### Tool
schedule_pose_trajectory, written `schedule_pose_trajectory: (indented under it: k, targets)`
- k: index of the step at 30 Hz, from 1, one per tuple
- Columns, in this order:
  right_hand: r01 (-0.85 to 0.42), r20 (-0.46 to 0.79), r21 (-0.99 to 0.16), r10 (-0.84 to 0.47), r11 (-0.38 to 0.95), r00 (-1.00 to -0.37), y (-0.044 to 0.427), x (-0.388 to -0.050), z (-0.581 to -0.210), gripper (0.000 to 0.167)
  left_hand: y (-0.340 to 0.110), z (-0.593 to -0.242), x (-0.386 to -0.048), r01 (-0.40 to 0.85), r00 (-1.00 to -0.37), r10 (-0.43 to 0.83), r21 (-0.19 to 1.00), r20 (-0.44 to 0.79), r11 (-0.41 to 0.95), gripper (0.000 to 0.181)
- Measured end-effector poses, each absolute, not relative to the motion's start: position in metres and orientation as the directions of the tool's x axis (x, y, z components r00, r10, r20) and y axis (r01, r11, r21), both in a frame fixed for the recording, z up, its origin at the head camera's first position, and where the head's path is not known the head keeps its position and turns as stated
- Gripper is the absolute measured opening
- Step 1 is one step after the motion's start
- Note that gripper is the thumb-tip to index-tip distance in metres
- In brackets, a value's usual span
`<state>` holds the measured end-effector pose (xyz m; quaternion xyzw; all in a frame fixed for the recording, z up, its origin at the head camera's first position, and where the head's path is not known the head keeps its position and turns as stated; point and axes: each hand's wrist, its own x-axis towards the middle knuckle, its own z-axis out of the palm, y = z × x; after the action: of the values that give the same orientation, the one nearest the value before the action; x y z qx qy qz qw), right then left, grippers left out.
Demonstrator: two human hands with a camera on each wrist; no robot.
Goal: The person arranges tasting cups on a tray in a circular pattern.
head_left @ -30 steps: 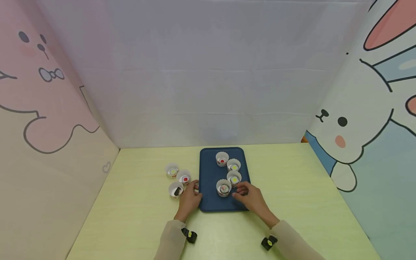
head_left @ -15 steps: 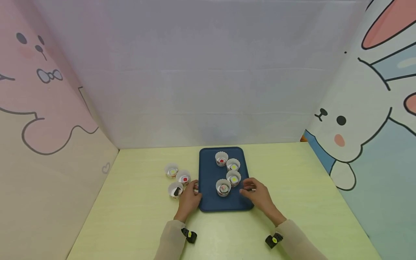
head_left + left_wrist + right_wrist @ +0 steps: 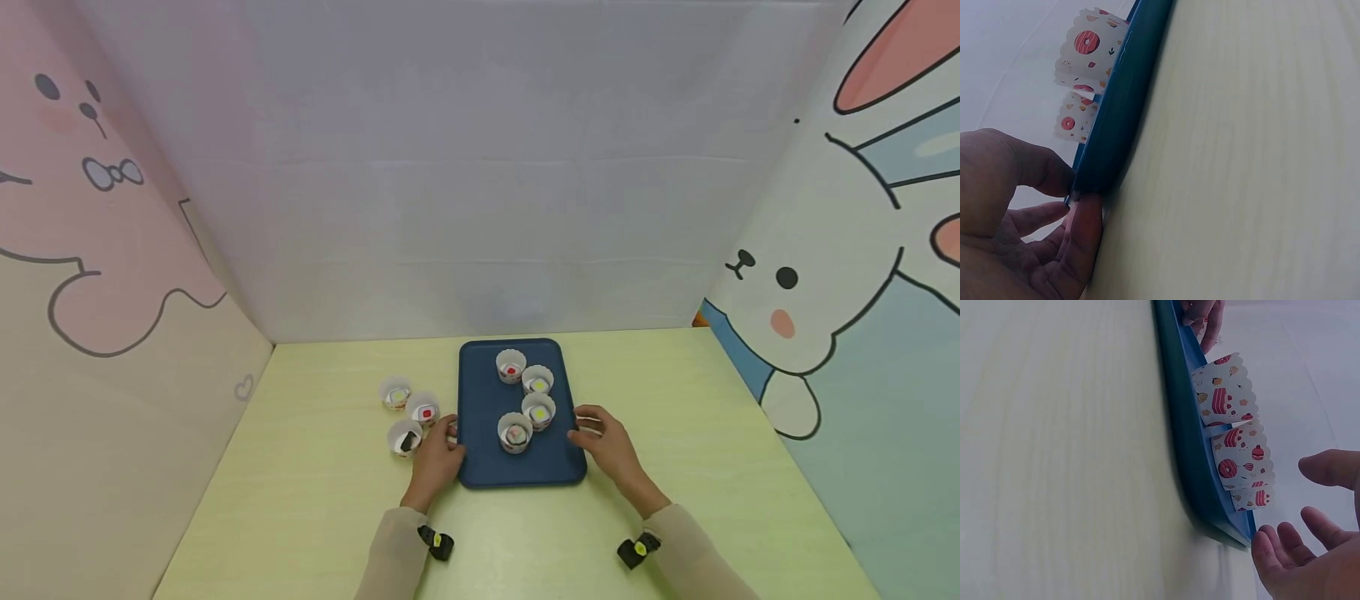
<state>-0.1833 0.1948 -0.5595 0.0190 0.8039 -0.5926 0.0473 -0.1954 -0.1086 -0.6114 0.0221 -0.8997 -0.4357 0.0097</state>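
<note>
A dark blue tray (image 3: pixel 480 469) lies on the table, bearing several paper cups with scalloped rims. My left hand (image 3: pixel 437 460) pinches the tray's left edge; in the left wrist view the thumb (image 3: pixel 1047 172) is on the rim and a finger is against the underside. At the right edge, my right hand (image 3: pixel 611 450) has its thumb and fingers spread apart, fingertips close to the rim. The nearest cup (image 3: pixel 515 447) on the tray holds something round and pale. Behind it, two cups have yellow-marked pieces inside, and the farthest cup (image 3: pixel 512 379) has a red one.
Three more paper cups stand on the table left of the tray: one (image 3: pixel 396 405) with a yellowish piece, one (image 3: pixel 413 403) with a red-marked piece, one (image 3: pixel 395 448) with a black piece. The nearest is beside my left hand. A white wall (image 3: pixel 480 208) closes off the back.
My right hand has moved right, away from the cups and out to the tray's right edge. The left hand stays at the left edge, and the cups keep their places.
</note>
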Motion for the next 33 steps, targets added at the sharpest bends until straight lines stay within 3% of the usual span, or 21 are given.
schedule_pose_trajectory:
  k: [9,24,33]
  targets:
    - [0.122,-0.132,-0.920,-0.002,0.372,-0.991,0.201,-0.189,-0.567,0.057,-0.108,-0.609,-0.194,-0.033,-0.999,-0.051,0.783,-0.002,0.622,0.054]
    - [0.143,-0.166,-0.907,-0.026,0.396,-0.986,0.206,-0.194,-0.574,0.053,-0.108,-0.609,-0.195,-0.030,-0.998,-0.055,0.774,0.006,0.633,0.053]
    - [0.111,-0.152,-0.825,-0.029,0.555,-0.988,0.202,-0.199,-0.577,0.059,-0.108,-0.609,-0.194,-0.031,-0.999,-0.053,0.777,0.003,0.629,0.053]
